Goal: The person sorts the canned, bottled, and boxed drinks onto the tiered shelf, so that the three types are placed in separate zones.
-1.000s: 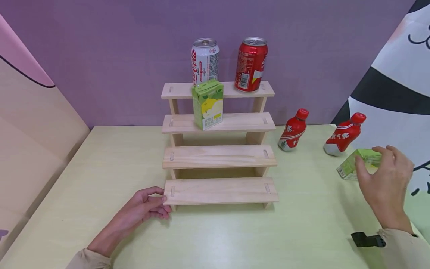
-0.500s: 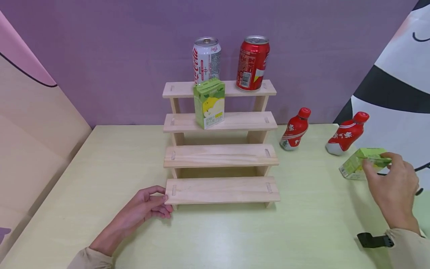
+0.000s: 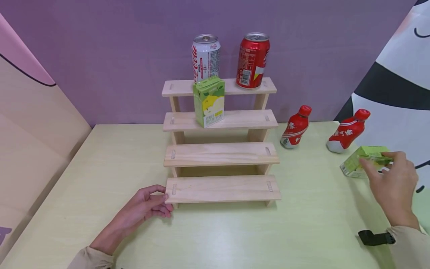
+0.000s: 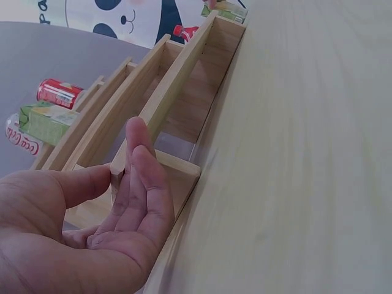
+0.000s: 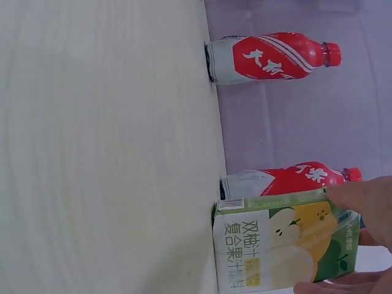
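My left hand (image 3: 146,204) pinches the left end of the lowest step of a four-tier wooden display stand (image 3: 221,189); the left wrist view shows the thumb (image 4: 92,184) on one side of the board and the fingers on the other. At the right, my right hand (image 3: 394,183) grips the upper part of a green juice carton (image 3: 354,162), which stands upright on the table. Seen from the right wrist, the thumb (image 5: 361,199) lies on one side of the carton and fingers reach round the opposite side.
Another green juice carton (image 3: 209,104) stands on the second step from the top. On the top step are a white cola can (image 3: 206,61) and a red cola can (image 3: 252,61). Two red bottles (image 3: 295,129) stand between the stand and the right hand, near the purple backdrop (image 3: 134,56).
The right hand has shifted slightly right and taken hold of the juice carton with thumb and fingers. My left hand has stayed at the stand's lowest step.
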Tool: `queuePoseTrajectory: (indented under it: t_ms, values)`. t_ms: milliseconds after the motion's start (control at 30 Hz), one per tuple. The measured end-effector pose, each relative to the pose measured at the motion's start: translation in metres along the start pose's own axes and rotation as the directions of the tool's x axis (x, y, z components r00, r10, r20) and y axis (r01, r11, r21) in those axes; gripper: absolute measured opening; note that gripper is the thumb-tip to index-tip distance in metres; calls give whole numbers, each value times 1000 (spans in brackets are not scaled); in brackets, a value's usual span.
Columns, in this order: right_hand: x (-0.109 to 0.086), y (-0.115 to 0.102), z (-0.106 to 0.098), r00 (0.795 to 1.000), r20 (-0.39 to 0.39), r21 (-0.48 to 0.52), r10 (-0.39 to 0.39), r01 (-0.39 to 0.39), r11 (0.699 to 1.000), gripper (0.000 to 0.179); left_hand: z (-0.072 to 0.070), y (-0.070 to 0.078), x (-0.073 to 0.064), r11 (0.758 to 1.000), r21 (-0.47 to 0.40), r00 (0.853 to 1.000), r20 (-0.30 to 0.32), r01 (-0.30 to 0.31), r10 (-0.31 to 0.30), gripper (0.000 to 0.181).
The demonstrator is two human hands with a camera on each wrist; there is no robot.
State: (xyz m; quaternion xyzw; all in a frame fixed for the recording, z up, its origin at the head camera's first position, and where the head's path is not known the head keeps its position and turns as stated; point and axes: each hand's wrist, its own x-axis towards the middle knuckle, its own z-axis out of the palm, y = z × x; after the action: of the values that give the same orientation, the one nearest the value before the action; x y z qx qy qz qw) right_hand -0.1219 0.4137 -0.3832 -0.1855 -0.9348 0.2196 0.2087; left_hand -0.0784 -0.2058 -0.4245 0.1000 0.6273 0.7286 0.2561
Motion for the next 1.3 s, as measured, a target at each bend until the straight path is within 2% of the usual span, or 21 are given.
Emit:
queuePoseTrajectory:
  t_ms: [300,567,900,1300]
  values:
    - [-3,0,0,998,-55,34,35,-33,999,63,1,-2,1,1000,-11,1000,6,-2,3,28]
    - [-5,2,5,991,-92,47,99,-95,994,60,2,0,0,1000,-15,1000,12,0,0,28]
    - [-10,-4,5,982,-168,108,80,-63,992,59,1,0,-1,1000,-19,1000,16,-5,5,26]
    - [-16,-26,-1,977,-213,151,-10,43,988,56,0,0,0,1000,-19,1000,8,-3,3,26]
